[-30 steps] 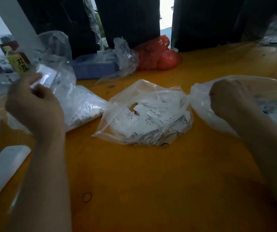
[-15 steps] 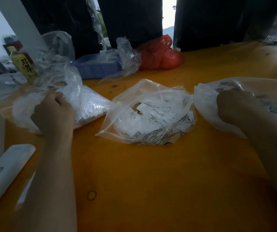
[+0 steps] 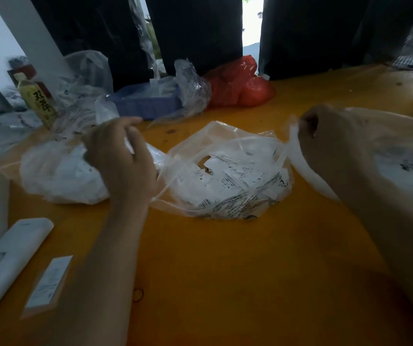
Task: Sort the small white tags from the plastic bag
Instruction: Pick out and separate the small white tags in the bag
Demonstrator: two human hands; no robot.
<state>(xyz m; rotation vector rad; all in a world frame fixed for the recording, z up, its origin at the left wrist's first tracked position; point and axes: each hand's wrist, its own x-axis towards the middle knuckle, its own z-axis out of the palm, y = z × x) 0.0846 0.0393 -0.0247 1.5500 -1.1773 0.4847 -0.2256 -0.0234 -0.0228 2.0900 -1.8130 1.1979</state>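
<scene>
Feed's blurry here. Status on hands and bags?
Left hand over left bag, grip unclear. Right hand pinching right bag. Tags in middle bag. Nothing blocking.

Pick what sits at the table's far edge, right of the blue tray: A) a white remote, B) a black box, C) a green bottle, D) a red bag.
D: the red bag lies just right of the blue tray at the far edge of the table.

Orange tabletop [image 3: 225,270]; clear plastic bag [image 3: 227,171] of white tags [image 3: 245,176] with black print; red bag [image 3: 240,86] and blue tray [image 3: 145,106] at upper centre.
</scene>
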